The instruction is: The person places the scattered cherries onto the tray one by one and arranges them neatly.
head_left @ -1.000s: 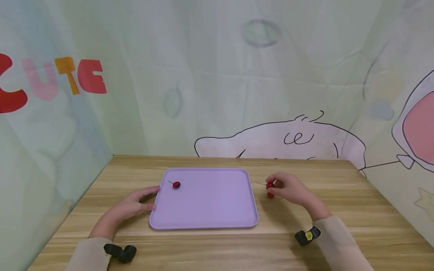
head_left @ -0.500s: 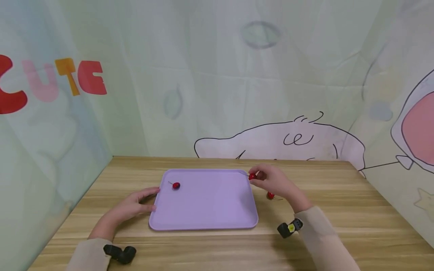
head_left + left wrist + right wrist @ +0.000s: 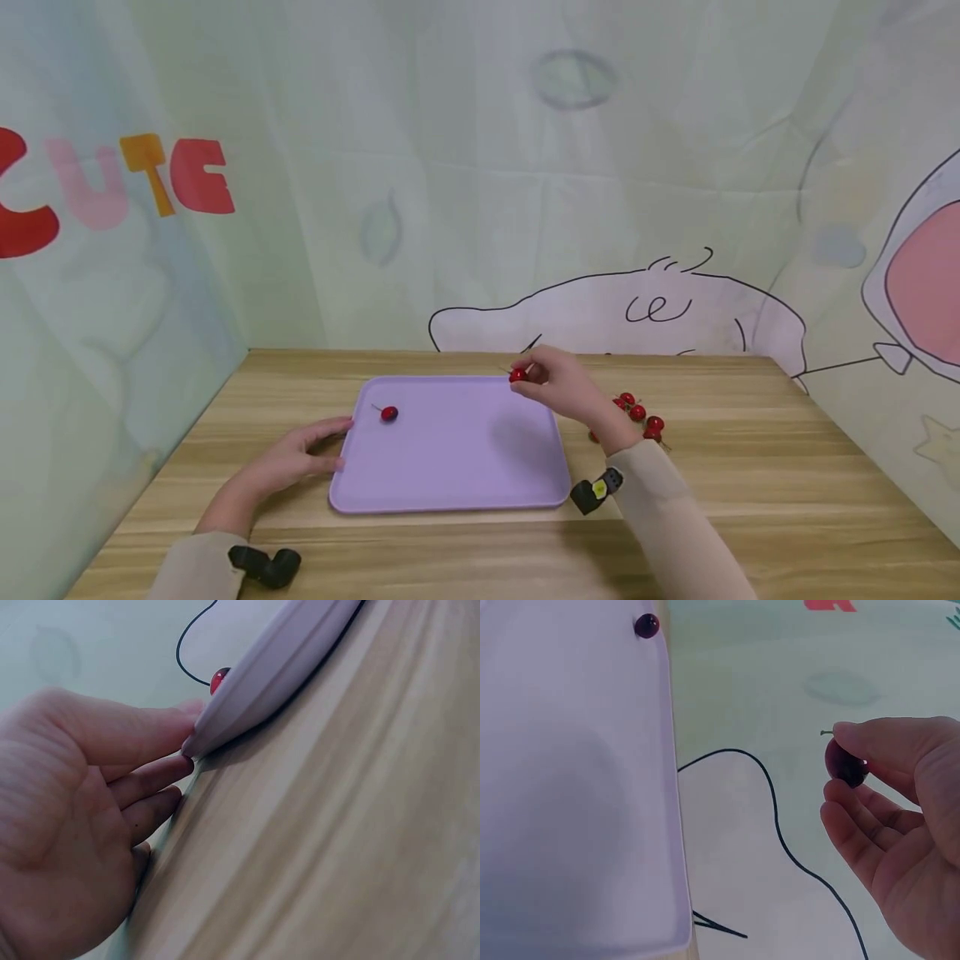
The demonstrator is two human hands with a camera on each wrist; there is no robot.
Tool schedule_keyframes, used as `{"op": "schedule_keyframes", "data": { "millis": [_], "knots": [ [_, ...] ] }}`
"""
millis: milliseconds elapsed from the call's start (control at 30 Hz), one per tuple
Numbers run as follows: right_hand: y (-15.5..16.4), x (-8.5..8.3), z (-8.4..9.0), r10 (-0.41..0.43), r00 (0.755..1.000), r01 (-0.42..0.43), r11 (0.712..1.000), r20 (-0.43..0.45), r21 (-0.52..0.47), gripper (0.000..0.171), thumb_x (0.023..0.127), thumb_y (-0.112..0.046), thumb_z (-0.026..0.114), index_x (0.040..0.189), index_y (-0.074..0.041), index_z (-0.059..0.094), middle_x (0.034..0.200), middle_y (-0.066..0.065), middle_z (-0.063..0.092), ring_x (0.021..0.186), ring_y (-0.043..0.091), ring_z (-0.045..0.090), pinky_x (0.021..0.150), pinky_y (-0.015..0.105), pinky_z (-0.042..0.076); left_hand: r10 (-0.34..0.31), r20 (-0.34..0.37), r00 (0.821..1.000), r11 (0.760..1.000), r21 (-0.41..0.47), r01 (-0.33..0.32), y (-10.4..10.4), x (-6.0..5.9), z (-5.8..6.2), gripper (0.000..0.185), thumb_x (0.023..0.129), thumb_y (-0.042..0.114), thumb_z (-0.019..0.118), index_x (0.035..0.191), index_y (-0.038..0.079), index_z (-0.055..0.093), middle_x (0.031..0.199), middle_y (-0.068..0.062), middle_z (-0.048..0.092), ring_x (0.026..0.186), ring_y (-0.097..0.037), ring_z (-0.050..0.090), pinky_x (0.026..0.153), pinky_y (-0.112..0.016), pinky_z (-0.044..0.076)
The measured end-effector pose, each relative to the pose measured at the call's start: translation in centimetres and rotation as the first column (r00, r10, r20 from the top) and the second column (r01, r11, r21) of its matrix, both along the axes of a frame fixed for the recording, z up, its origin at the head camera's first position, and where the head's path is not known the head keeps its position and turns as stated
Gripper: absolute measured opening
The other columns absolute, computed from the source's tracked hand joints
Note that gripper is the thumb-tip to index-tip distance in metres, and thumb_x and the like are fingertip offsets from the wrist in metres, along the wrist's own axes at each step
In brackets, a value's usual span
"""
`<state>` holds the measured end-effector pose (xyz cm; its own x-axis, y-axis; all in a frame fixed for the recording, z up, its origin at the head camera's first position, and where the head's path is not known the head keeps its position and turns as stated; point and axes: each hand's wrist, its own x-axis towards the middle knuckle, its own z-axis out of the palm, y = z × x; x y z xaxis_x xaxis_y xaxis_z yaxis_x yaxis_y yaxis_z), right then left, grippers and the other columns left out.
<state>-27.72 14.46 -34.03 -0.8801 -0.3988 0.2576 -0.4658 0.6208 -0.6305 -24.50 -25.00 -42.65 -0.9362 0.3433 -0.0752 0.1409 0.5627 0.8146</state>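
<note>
The right hand [image 3: 564, 385] has come across from the bench [image 3: 750, 500] beside the tray to the tray's far right corner, and it now pinches a red cherry [image 3: 517, 375] between thumb and fingertips, the stem poking out — it hangs above the lilac tray [image 3: 450, 467], not yet set down. That puts a second fruit close to joining the first cherry [image 3: 389, 413], which lies on the tray near its far left corner. With the hand away, a small heap of cherries [image 3: 637, 414] shows on the bench to the right of the tray. The left hand [image 3: 288, 460] has not moved: its fingers lie straight against the tray's left rim, holding nothing. Nothing stands between the held fruit and the tray floor. A printed cloth backdrop [image 3: 480, 167] closes off the bench behind.
</note>
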Motion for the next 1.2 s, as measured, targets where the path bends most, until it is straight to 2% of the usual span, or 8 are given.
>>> {"op": "schedule_keyframes", "data": {
  "millis": [300, 567, 833, 1200],
  "knots": [
    [-3.3, -1.3, 0.1, 0.020, 1.000, -0.020, 1.000, 0.012, -0.021, 0.026, 0.086, -0.012, 0.072, 0.110, -0.004, 0.066, 0.089, 0.003, 0.066, 0.076, 0.014, 0.059, 0.064, 0.024, 0.051, 0.009, 0.001, 1.000, 1.000, 0.005, -0.009, 0.0, 0.0, -0.3, 0.071, 0.083, 0.025, 0.073, 0.143, 0.000, 0.043, 0.151, -0.026, 0.032, 0.140, -0.049, 0.020, 0.109, -0.067, 0.020],
    [-6.0, -2.2, -0.7, 0.014, 0.998, -0.011, 0.998, 0.054, -0.066, 0.024, 0.086, -0.014, 0.072, 0.108, -0.005, 0.067, 0.090, 0.003, 0.067, 0.080, 0.014, 0.061, 0.065, 0.022, 0.051, 0.004, -0.001, 1.000, 1.000, 0.008, -0.004, 0.0, 0.0, -0.4, 0.070, 0.084, 0.022, 0.072, 0.143, 0.000, 0.042, 0.151, -0.027, 0.032, 0.139, -0.050, 0.022, 0.108, -0.068, 0.021],
    [-8.4, -3.5, -2.3, -0.007, 0.988, 0.023, 0.994, 0.151, -0.108, 0.026, 0.087, -0.019, 0.072, 0.108, -0.006, 0.066, 0.092, 0.004, 0.067, 0.083, 0.014, 0.061, 0.068, 0.024, 0.052, 0.006, -0.010, 1.000, 1.000, 0.021, -0.006, -0.2, 0.0, -0.3, 0.069, 0.083, 0.021, 0.073, 0.142, -0.002, 0.044, 0.150, -0.028, 0.032, 0.140, -0.050, 0.021, 0.109, -0.067, 0.019],
    [-11.2, -3.9, -4.9, -0.003, 0.981, 0.040, 0.981, 0.192, -0.188, 0.024, 0.084, -0.016, 0.075, 0.104, -0.004, 0.069, 0.094, 0.005, 0.068, 0.079, 0.011, 0.060, 0.065, 0.021, 0.050, -0.001, -0.028, 1.000, 1.000, 0.001, 0.001, -0.1, 0.1, -0.1, 0.069, 0.083, 0.022, 0.073, 0.142, 0.000, 0.044, 0.150, -0.027, 0.034, 0.139, -0.050, 0.023, 0.108, -0.068, 0.021]
  ]
}}
